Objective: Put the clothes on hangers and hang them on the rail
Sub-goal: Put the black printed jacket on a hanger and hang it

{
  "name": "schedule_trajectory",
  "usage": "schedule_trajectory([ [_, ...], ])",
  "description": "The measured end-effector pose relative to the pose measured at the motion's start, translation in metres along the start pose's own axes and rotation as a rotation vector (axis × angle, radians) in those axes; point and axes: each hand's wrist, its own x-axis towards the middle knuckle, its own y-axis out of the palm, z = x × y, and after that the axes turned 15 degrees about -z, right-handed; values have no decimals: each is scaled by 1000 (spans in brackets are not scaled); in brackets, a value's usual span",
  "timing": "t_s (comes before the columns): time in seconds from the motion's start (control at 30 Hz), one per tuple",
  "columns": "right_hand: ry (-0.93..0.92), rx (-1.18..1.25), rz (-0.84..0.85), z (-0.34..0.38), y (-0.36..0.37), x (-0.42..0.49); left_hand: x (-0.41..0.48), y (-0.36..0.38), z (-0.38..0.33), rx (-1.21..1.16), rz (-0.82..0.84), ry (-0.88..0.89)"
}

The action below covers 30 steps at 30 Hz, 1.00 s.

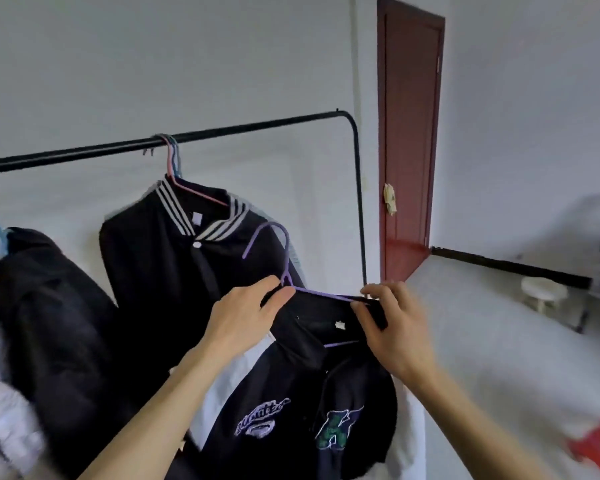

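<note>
Soft even light, blurred edges, wide-angle bending

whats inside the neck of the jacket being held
A purple hanger: its hook, one shoulder arm and a bit of lower bar show at the neck of the jacket. Its ends are covered by the fabric.

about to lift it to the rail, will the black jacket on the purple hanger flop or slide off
Probably floppy: the black jacket hangs limp below the purple hanger. It could slide, since its collar looks bunched between the left hand and right hand.
</note>
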Motion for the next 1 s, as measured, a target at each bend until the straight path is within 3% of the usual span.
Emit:
schedule_trajectory([
  [0.1, 187, -161, 67, -51, -38, -46, -31, 42, -8, -115, 134, -65],
  [0.27, 395, -221, 319, -80, -71, -101, -79, 95, -11, -211, 250, -136],
  [0.47, 409, -270, 389, -98, -77, -111, -117, 121, -13, -292, 341, -193],
  [0.57, 481, -82, 480, -82, -75, -106, -136, 132, -24, -193, 371, -157],
  [0.67, 290, 68, 578, -52, -70, -111, -149, 140, -43, -120, 366, -97],
  [0.77, 163, 8, 646, -65, -64, -106, -151, 137, -42, -143, 283, -150],
  [0.87, 265, -59, 892, -95, -63, -103, -155, 125, -18, -129, 217, -191],
  [0.93, 391, -36, 851, -107, -64, -112, -168, 118, 5, -57, 215, -182],
  [1.0, 404, -33, 796, -107, -61, -119, -182, 114, 24, -46, 212, -211],
])
